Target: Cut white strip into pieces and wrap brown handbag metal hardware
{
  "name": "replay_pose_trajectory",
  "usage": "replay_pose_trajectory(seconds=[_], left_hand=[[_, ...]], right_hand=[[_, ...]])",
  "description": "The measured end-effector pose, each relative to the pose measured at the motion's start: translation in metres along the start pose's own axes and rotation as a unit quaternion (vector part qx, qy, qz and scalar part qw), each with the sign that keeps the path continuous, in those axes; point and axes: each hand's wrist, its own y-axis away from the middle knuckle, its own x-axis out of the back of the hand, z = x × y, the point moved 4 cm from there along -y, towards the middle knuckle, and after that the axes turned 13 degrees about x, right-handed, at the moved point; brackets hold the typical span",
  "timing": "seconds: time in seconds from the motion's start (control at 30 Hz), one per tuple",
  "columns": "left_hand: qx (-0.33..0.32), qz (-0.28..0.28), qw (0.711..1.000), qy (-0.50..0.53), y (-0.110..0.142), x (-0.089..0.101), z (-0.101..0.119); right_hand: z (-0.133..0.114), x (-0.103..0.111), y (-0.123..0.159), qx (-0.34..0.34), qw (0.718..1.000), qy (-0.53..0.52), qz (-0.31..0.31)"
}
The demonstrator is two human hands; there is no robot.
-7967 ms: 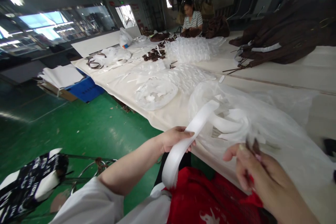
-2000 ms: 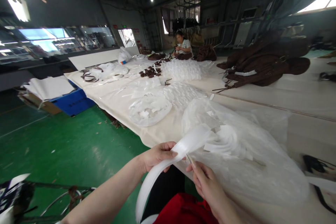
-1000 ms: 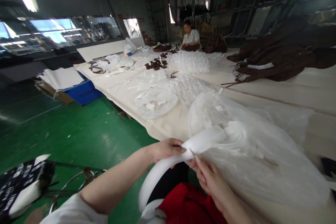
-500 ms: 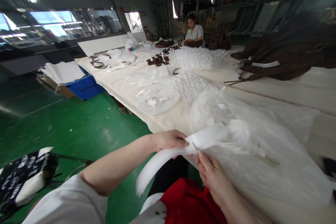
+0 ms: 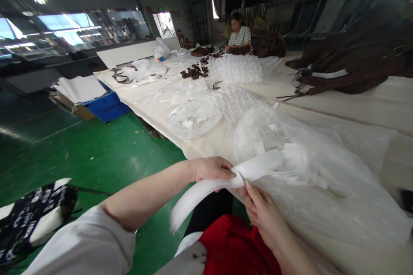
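My left hand (image 5: 214, 169) is closed on a wide white strip (image 5: 193, 197), thumb on top. One end of the strip hangs down in a curve over my lap; the other runs right to a bundle of white strips (image 5: 295, 159) on clear plastic film. My right hand (image 5: 261, 202) is closed round a pair of small scissors (image 5: 241, 178), most of it hidden in the fingers. The metal tip meets the strip just right of my left thumb; whether the blades are apart cannot be made out.
A clear plastic bag (image 5: 348, 189) covers the table's near right. Farther off lie a bag of white scraps (image 5: 193, 118), brown pieces (image 5: 193, 71) and brown bags (image 5: 355, 68). A co-worker (image 5: 239, 36) sits at the far end. A blue box (image 5: 108, 106) stands left, on the floor.
Eight seconds ago my right hand was apart from the strip with the scissor blades showing; now their tip is at the strip. Over the last second both hands shifted slightly up and right.
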Motion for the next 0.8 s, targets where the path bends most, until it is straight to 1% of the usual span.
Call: replay_pose_trajectory(seconds=[0.1,0.2,0.5,0.73,0.8], left_hand=[[-0.002,0.018,1.0,-0.021,0.002,-0.002,0.004],[0.002,0.021,0.999,-0.024,0.003,-0.002,0.006],[0.024,-0.024,0.999,-0.01,0.002,-0.001,0.013],[0.043,-0.055,0.998,0.003,-0.002,0.001,0.021],[0.048,-0.06,0.997,-0.008,-0.003,0.0,0.023]], right_hand=[[-0.002,-0.001,0.0,-0.015,1.0,0.0,0.003],[-0.005,-0.002,-0.001,-0.027,1.0,-0.004,0.007],[-0.01,-0.003,0.001,-0.013,1.0,-0.015,0.011],[-0.015,0.001,0.0,0.007,1.0,-0.018,-0.003],[-0.016,0.002,-0.001,0.012,1.0,-0.01,-0.002]])
